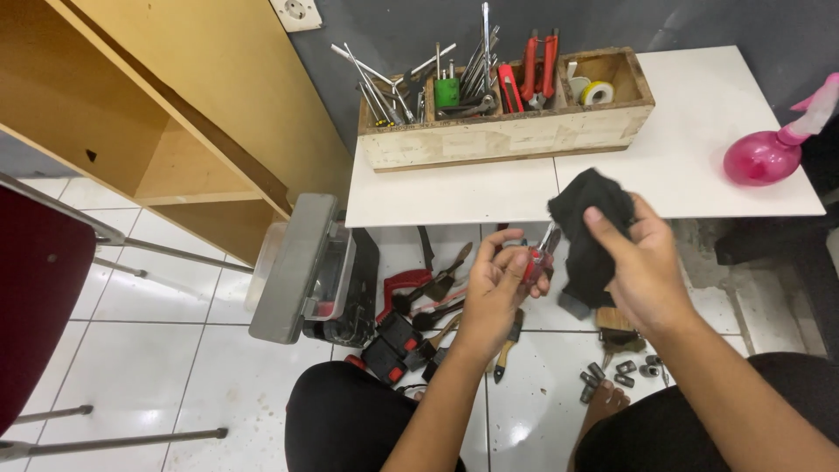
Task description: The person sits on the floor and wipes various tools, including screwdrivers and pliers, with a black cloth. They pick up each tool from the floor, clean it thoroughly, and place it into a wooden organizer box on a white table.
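My left hand grips a small tool with a red handle and metal jaws, held up in front of me. My right hand holds a black cloth bunched against the tool's metal tip. Both hands hover above the tiled floor, just in front of a low white table. My knees in black trousers show at the bottom of the view.
A wooden tool tray with wrenches, pliers and tape rolls stands on the table; a pink spray bottle sits at its right end. On the floor lie an open toolbox, pliers, a brush and several sockets. A wooden shelf and red chair stand left.
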